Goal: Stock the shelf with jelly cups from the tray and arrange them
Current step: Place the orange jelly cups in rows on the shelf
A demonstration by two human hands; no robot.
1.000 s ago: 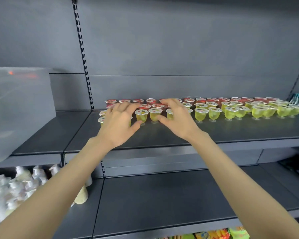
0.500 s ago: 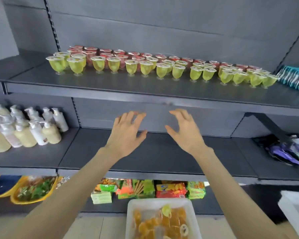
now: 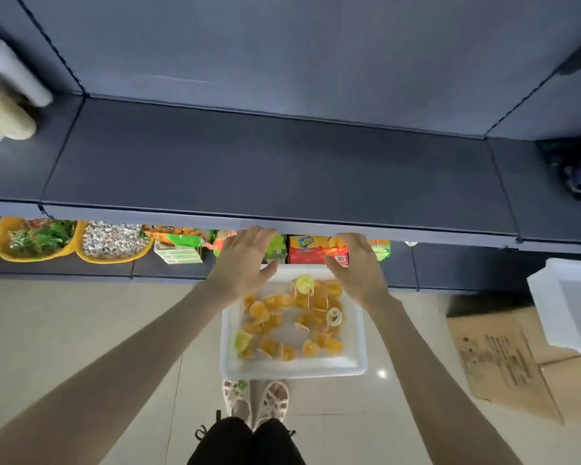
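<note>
A white tray (image 3: 292,366) lies on the floor in front of my feet, holding several orange jelly cups (image 3: 322,344) and a couple of yellow-green ones (image 3: 304,284). My left hand (image 3: 240,265) hovers over the tray's far left corner, fingers spread and straight, holding nothing. My right hand (image 3: 358,266) hovers over the far right corner, also spread and empty. The dark grey shelf (image 3: 275,169) above the tray is bare in its middle bay. The stocked jelly shelf is out of view.
Snack boxes (image 3: 316,251) and yellow bowls (image 3: 36,241) fill the lowest shelf behind the tray. Lotion bottles (image 3: 4,105) stand at the far left. A second white tray (image 3: 571,303) and flattened cardboard (image 3: 503,360) lie on the floor at right.
My view has swung down from the jelly shelf to the floor tray. Both hands have left the cups on the shelf and dropped, empty and spread, to just above the tray.
</note>
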